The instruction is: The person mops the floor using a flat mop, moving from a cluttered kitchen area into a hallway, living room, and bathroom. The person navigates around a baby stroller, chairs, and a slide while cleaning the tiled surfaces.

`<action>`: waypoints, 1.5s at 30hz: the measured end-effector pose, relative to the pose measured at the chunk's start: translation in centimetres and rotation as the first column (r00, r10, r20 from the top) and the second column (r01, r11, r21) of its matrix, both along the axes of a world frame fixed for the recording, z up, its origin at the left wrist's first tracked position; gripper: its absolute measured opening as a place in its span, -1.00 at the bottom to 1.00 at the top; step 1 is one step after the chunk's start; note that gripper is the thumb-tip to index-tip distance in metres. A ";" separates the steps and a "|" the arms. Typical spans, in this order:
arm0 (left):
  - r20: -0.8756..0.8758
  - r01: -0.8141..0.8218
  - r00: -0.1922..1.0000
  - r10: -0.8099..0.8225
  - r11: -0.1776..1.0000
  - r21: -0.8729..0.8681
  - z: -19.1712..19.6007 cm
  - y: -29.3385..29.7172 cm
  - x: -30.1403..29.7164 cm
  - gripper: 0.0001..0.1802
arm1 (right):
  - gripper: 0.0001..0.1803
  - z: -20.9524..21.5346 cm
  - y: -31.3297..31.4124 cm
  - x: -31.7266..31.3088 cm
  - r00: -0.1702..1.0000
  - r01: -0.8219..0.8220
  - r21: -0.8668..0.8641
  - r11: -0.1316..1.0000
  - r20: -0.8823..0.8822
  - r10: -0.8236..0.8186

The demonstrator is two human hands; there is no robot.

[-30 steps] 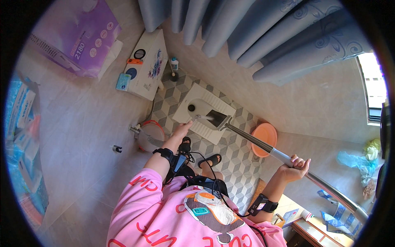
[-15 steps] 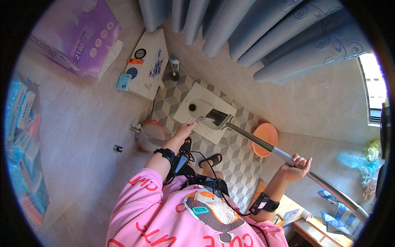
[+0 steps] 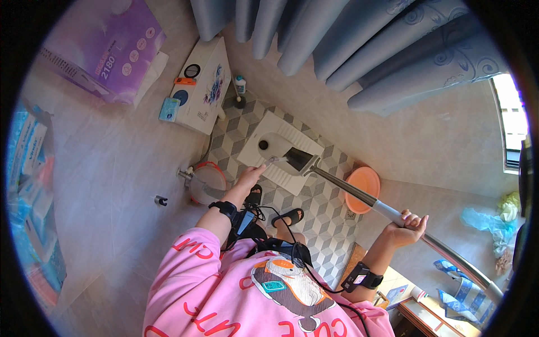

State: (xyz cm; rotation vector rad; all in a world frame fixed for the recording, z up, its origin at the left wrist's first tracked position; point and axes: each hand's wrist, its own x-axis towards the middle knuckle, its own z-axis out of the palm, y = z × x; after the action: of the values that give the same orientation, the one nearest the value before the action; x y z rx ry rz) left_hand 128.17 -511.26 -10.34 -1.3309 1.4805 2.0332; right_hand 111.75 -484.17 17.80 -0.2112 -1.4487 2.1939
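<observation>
Over the white squat toilet (image 3: 275, 126), my left hand (image 3: 251, 177) is closed around a small shiny nozzle-like thing (image 3: 273, 160), mostly hidden by the fingers. A pale streak that looks like water runs from it toward the flat dark head (image 3: 297, 159) of a long-handled mop. This head is tilted above the toilet basin. My right hand (image 3: 409, 227) grips the mop's metal pole (image 3: 353, 192) on its upper part. From there the pole runs on toward the lower right, past my forearm.
An orange basin (image 3: 363, 190) stands on the tiled floor (image 3: 325, 247), right of the toilet. To the left is a lidded bucket (image 3: 206, 182) with a red rim, beside a wall tap (image 3: 184, 175). A white box (image 3: 205, 84) and a toilet brush (image 3: 240, 101) stand farther back. Blue curtains (image 3: 337, 39) hang above.
The mop head has turned slightly and shows its dark face at a different angle. Both hands keep their grips, almost in the same places.
</observation>
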 end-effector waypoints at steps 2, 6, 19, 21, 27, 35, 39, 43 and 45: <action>-0.014 0.003 1.000 -0.003 1.000 0.004 0.4 0.1 -0.1 -0.34 | -0.58 -0.1 0.1 0.0 1.000 -0.005 -0.002 1.000 0.004 0.005; -0.014 -0.013 1.000 0.014 0.999 0.050 1.6 0.6 -0.9 -0.36 | -0.58 -0.1 0.2 0.0 1.000 -0.014 -0.002 1.000 0.017 0.014; 0.018 0.003 1.000 -0.003 1.000 0.009 2.0 1.0 -2.5 -0.37 | -0.58 -0.2 0.2 0.0 0.998 -0.037 -0.003 0.999 0.046 0.038; 0.039 -0.011 0.999 0.010 1.000 0.020 1.6 1.1 -2.7 -0.36 | -0.58 -0.2 0.2 -0.1 0.998 -0.041 -0.005 0.999 0.048 0.041; 0.022 -0.094 0.995 0.096 0.993 -0.070 -1.4 1.2 -3.0 -0.37 | -0.58 -0.1 0.1 0.0 0.998 -0.040 -0.009 0.999 0.044 0.040; 0.018 -0.092 0.995 0.094 0.990 -0.108 -1.2 1.1 -3.0 -0.35 | -0.57 -0.1 0.3 -0.1 0.999 -0.031 -0.025 0.999 0.037 0.032; 0.006 -0.083 0.996 0.083 0.995 -0.049 0.6 1.3 -3.3 -0.34 | -0.58 -0.2 0.3 -0.1 0.999 -0.028 -0.031 0.999 0.035 0.029; 0.002 -0.053 0.999 0.054 0.996 -0.074 0.2 1.0 -3.5 -0.32 | -0.58 -0.1 0.3 -0.1 0.999 -0.025 -0.024 0.999 0.032 0.026; 0.016 -0.050 0.999 0.052 0.994 -0.099 -0.6 0.7 -3.6 -0.32 | -0.58 -0.1 0.3 -0.1 0.999 -0.029 -0.019 0.999 0.034 0.029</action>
State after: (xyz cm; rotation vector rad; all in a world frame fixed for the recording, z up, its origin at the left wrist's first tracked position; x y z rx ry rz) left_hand 124.62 -510.58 -10.96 -1.4354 1.5728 1.9967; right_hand 111.68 -483.83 17.71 -0.2363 -1.4583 2.2382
